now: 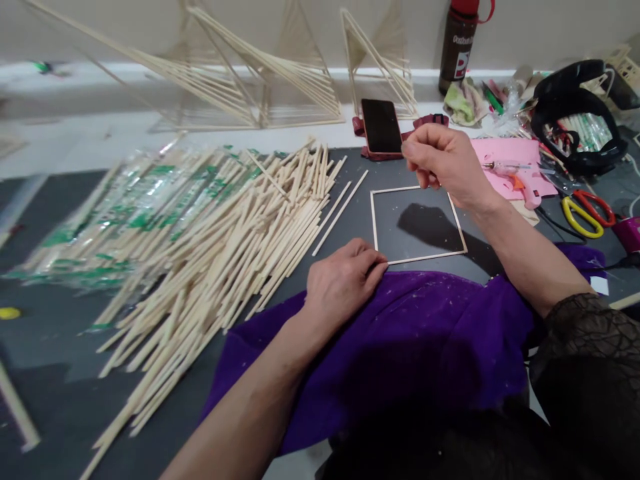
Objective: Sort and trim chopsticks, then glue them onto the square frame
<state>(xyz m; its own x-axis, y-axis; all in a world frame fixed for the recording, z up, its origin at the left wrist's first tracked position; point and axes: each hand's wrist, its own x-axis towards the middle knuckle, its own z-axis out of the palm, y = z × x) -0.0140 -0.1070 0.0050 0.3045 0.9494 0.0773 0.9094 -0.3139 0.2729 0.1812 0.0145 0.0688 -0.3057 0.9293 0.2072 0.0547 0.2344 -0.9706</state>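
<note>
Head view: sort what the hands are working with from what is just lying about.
In hand:
- square stick frame, left hand on its near corner, right hand at its far side
- loose stick pile

Lying about:
- phone
- scissors
- bottle
- headset
- finished stick structures

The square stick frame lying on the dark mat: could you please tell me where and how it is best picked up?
Probably by the bare left rail of the square stick frame, pinched from above on both sides. It lies flat and thin on the dark mat; the left hand presses its near corner, the right hand pinches the far rail.
</note>
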